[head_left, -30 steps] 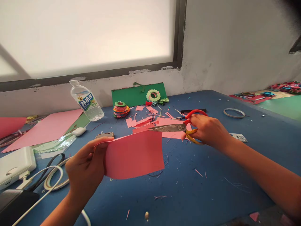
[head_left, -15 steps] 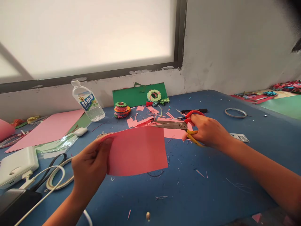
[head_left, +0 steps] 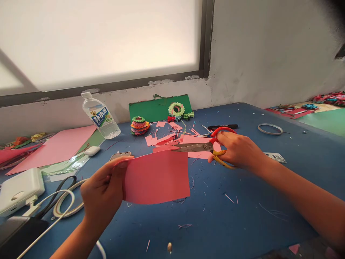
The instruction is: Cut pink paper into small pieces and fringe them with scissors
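My left hand (head_left: 102, 189) pinches the left edge of a pink sheet of paper (head_left: 157, 178), thumb in front, holding it raised above the table. In my right hand (head_left: 239, 149) is a pair of scissors (head_left: 206, 146) with red and yellow handles, its blades pointing left. The blades lie along the paper's top edge, with a thin pink strip rising behind them. Pink paper scraps (head_left: 168, 139) lie heaped behind the sheet. Whether the blades are fully closed is hard to make out.
On the blue table (head_left: 229, 223) stand a leaning water bottle (head_left: 101, 117) and a folded-paper stack (head_left: 140, 126). At the left are a white power bank (head_left: 21, 190), cables and a tape roll (head_left: 68, 203). A black marker (head_left: 223, 126) and a ring (head_left: 270, 129) lie right.
The scissors have moved slightly left along the paper's top edge, and a strip now stands apart behind the blades. The sheet has dipped a little, showing more of the phone behind it.
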Motion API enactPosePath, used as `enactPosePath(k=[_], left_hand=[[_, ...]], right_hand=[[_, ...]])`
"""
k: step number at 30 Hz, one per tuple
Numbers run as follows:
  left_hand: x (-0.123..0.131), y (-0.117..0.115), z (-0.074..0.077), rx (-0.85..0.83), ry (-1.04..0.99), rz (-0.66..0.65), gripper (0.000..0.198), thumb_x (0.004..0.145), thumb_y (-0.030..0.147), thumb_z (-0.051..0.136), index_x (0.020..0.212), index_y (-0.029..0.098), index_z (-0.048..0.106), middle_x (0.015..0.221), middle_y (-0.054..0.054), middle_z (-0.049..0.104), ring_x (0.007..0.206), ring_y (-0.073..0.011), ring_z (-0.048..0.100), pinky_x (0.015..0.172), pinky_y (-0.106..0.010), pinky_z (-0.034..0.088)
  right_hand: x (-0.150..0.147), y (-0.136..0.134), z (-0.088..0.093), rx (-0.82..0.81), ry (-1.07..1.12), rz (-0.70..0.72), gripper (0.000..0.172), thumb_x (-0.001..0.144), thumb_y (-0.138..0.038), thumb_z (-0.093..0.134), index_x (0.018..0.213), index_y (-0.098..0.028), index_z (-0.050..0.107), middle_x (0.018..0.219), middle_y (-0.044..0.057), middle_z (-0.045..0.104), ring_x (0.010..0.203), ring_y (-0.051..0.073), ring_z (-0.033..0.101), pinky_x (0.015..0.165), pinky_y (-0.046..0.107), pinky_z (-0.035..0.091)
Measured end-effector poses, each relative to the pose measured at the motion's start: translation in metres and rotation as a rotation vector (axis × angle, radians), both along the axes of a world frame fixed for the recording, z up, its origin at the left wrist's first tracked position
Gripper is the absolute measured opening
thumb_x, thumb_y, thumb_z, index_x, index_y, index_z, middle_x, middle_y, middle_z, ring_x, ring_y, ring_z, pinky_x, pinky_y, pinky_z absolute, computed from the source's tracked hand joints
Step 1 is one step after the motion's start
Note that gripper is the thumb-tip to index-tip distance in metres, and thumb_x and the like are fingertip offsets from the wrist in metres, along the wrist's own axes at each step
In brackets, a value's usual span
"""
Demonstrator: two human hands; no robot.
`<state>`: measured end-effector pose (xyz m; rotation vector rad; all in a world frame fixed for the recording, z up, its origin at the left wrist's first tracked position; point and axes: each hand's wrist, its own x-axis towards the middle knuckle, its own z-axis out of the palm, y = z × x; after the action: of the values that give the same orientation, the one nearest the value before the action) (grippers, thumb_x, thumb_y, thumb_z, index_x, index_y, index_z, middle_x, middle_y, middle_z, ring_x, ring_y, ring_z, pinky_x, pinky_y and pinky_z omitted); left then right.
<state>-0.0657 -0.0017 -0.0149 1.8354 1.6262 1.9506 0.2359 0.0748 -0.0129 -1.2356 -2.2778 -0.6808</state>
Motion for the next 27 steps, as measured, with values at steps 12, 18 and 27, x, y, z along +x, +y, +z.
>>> enactPosePath(k=[12, 18, 27], left_hand=[[-0.0046, 0.0014, -0.0037, -0.006, 0.016, 0.039, 0.015, 0.078, 0.026, 0.054, 0.075, 0.028, 0.068, 0.079, 0.007, 0.070, 0.069, -0.0098, 0.063, 0.058, -0.017, 0.047], [-0.0052, 0.0019, -0.0040, -0.020, -0.001, 0.067, 0.015, 0.077, 0.029, 0.054, 0.075, 0.027, 0.068, 0.080, 0.006, 0.070, 0.069, -0.0106, 0.063, 0.056, -0.017, 0.047], [-0.0044, 0.0023, -0.0031, -0.056, -0.010, 0.082, 0.016, 0.077, 0.031, 0.054, 0.074, 0.026, 0.069, 0.078, 0.005, 0.070, 0.067, -0.0109, 0.063, 0.053, -0.017, 0.046]], right_hand=[[-0.0003, -0.0014, 0.0033, -0.048, -0.021, 0.051, 0.050, 0.076, -0.064, 0.036, 0.069, -0.017, 0.052, 0.063, 0.004, 0.059, 0.055, 0.015, 0.054, 0.047, 0.026, 0.031], [0.0001, -0.0012, 0.0022, -0.043, -0.019, 0.070, 0.046, 0.074, -0.061, 0.042, 0.068, -0.017, 0.051, 0.061, 0.002, 0.059, 0.052, 0.014, 0.052, 0.046, 0.025, 0.031], [0.0004, 0.0001, 0.0007, -0.043, -0.004, 0.097, 0.048, 0.073, -0.064, 0.043, 0.066, -0.017, 0.051, 0.056, 0.001, 0.056, 0.048, 0.012, 0.049, 0.045, 0.025, 0.032]])
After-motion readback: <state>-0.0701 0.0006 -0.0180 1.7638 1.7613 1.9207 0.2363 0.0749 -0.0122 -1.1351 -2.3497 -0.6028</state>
